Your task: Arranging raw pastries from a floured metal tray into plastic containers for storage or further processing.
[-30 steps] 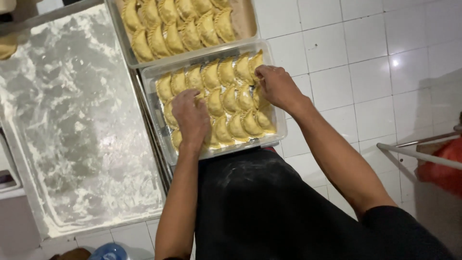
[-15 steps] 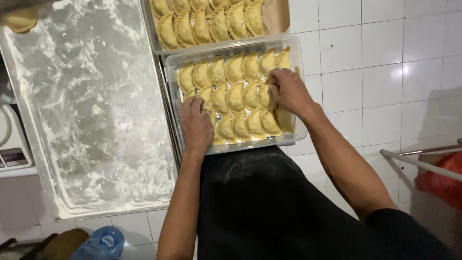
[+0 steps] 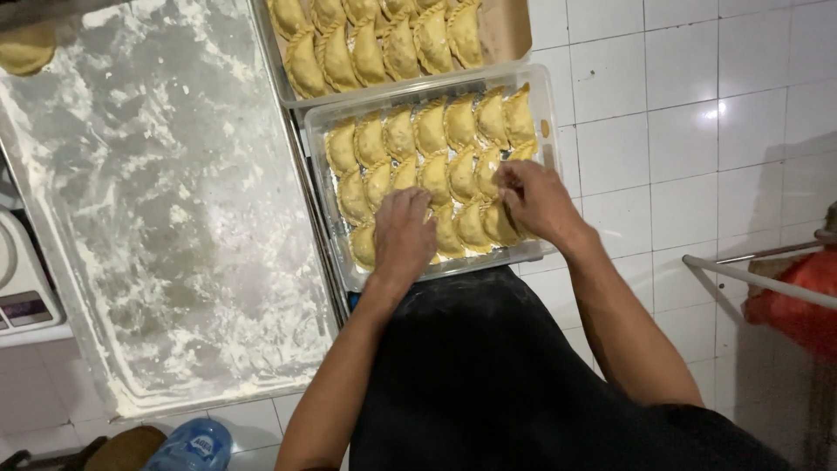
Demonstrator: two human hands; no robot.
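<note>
Compared with a moment ago, both hands have shifted slightly toward the near rows of the clear plastic tray; the left hand now lies palm down, fingers loosely curled, over the pastries at the near edge, and the right hand has drawn in, fingertips pinched on one pastry at the right side. The folded pastries are pale yellow half-moons with crimped edges, packed upright in overlapping rows and filling the tray. A second tray of the same pastries touches it on the far side. To the left lies a metal worktable dusted with white flour, with a scale at its left edge. The floor is white tile; a blue bottle cap shows below.
</note>
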